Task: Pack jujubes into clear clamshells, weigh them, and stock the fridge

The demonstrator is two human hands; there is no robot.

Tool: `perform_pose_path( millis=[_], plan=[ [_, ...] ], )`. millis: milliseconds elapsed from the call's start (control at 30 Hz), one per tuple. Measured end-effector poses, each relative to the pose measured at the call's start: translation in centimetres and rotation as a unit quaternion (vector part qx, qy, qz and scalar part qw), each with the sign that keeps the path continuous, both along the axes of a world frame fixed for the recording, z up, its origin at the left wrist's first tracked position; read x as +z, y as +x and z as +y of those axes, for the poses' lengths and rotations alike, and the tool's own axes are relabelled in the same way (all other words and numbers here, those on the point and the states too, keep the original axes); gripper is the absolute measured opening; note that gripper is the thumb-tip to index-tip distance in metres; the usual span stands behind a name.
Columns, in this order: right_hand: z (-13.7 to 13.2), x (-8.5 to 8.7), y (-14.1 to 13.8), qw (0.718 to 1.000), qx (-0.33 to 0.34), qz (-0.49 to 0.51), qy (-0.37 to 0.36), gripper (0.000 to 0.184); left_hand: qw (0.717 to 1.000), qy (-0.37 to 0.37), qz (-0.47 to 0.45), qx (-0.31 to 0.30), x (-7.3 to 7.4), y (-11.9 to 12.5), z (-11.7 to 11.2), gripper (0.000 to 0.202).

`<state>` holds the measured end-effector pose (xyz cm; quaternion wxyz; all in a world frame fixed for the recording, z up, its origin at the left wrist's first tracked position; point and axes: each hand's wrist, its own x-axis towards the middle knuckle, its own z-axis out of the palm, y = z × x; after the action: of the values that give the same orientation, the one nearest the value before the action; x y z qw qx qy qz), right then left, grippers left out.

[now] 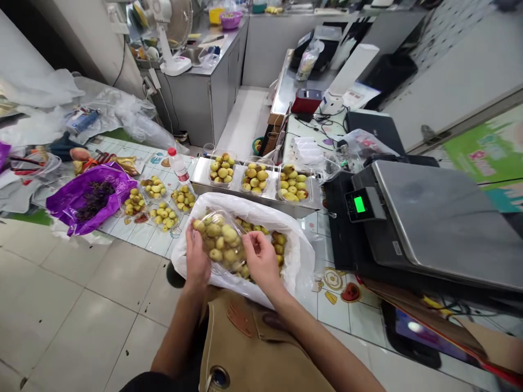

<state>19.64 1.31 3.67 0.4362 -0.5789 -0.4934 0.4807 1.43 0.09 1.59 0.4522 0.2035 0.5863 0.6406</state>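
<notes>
Head view. We logged both bare hands closed on one clear plastic punnet (220,242) of small yellow fruit. The left hand (197,258) gripped its left side, and the right hand (261,260) pinched its right edge, with the fingers curled over the rim. We saw the punnet held tilted over a white plastic bag (300,256) at the near edge of the tiled counter (359,321), with loose yellow fruit (278,243) heaped inside the bag. Behind it, toward the far edge, a steel tray (253,198) carried three filled punnets (255,177). Toward the left end we noted four more filled punnets (163,216), a water bottle (178,166) and a purple bag (87,201) of dark grapes. A digital scale (429,218) with a lit green display (359,204) stood at the counter's right edge.
</notes>
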Motion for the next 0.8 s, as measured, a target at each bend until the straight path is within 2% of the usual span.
perform_pose_path(
  millis=[100,200,300,367,567,667,800],
  plan=[
    [1.0,-1.6,-0.5,0.999,-0.013,-0.034,0.017,0.036,0.999,0.006,-0.045,-0.019,-0.4,4.0,0.3,0.059],
    [1.2,-2.6,0.9,1.000,-0.010,-0.028,0.002,0.033,0.996,0.022,-0.072,-0.041,-0.4,5.7,0.1,0.058],
    [0.8,-3.1,1.9,0.999,-0.008,-0.033,-0.004,0.033,0.992,0.029,-0.108,-0.057,-0.9,5.9,0.0,0.066],
    [0.5,-3.5,2.0,0.999,-0.010,-0.032,0.000,0.033,0.992,0.012,-0.115,-0.057,-1.6,5.8,0.0,0.063],
    [-0.5,-4.4,2.7,0.999,-0.034,0.029,-0.023,0.051,0.997,-0.045,-0.060,-0.036,-3.8,5.5,0.0,0.053],
    [-1.5,-4.4,4.2,0.998,-0.031,0.006,-0.055,0.054,0.998,-0.037,-0.033,-0.029,-4.1,5.4,-0.1,0.055],
    [-3.2,-4.0,5.8,0.987,-0.017,0.092,-0.128,0.056,0.998,-0.016,-0.049,-0.037,-3.7,5.3,-0.1,0.059]
  ],
)
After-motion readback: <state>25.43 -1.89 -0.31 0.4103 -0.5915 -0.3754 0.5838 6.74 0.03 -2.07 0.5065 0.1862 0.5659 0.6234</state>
